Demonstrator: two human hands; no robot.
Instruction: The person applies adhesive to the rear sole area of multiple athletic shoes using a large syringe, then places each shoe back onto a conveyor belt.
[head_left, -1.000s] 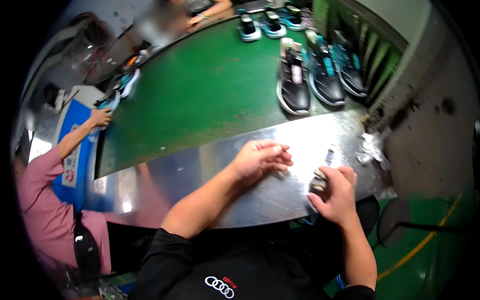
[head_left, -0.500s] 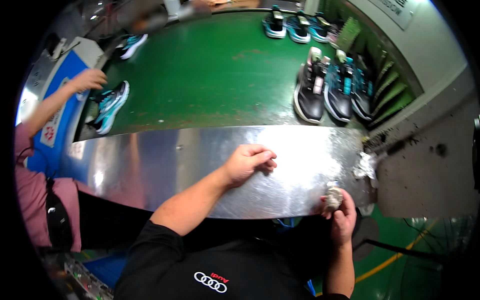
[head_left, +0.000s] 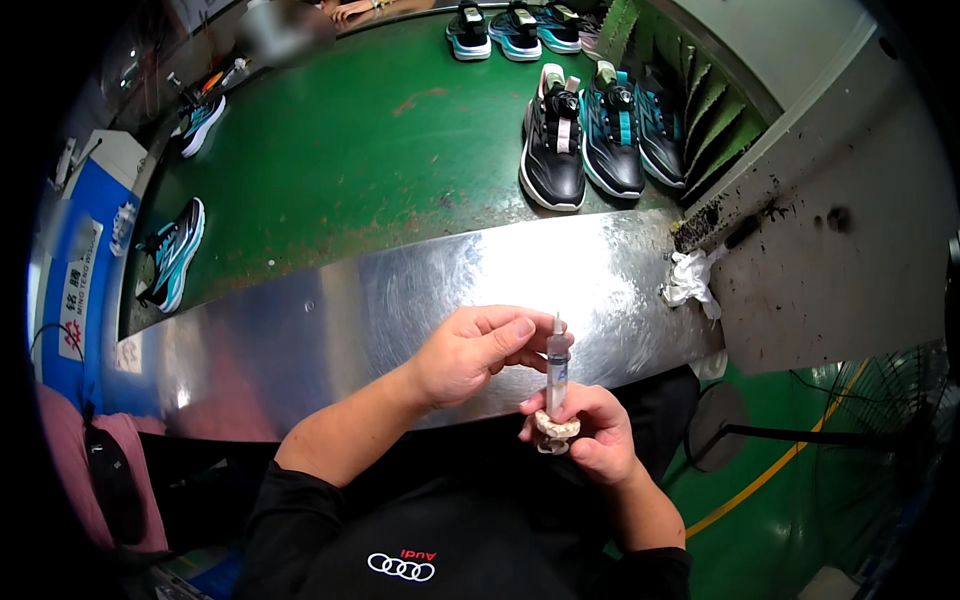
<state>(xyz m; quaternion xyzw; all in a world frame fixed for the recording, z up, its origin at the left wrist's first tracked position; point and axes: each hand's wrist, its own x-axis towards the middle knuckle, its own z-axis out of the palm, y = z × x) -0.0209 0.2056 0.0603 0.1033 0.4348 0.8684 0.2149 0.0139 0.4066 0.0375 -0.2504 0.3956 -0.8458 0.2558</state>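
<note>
Upright in my right hand (head_left: 600, 430) is a clear syringe (head_left: 556, 385) with its narrow tip upward. A lumpy off-white mass surrounds its lower end, where my fingers and thumb close on it. My left hand (head_left: 475, 350) is at the syringe's upper end, its curled fingers passing behind the tip. The left thumb lies against the index finger; whatever those fingers hold, if anything, is hidden. Both hands are above the near edge of the shiny metal ledge (head_left: 380, 300).
Beyond the ledge runs a green conveyor belt (head_left: 330, 170). Several black and teal sneakers (head_left: 610, 140) stand at its right, with a single shoe (head_left: 172, 255) at the left. Crumpled white tissue (head_left: 690, 280) lies by the grey machine panel (head_left: 840, 220). A dark fan (head_left: 870, 410) stands at right.
My right hand has brought the syringe leftward and turned it upright beside my left hand. The view has shifted. The co-worker's hand at the left has gone out of view.
</note>
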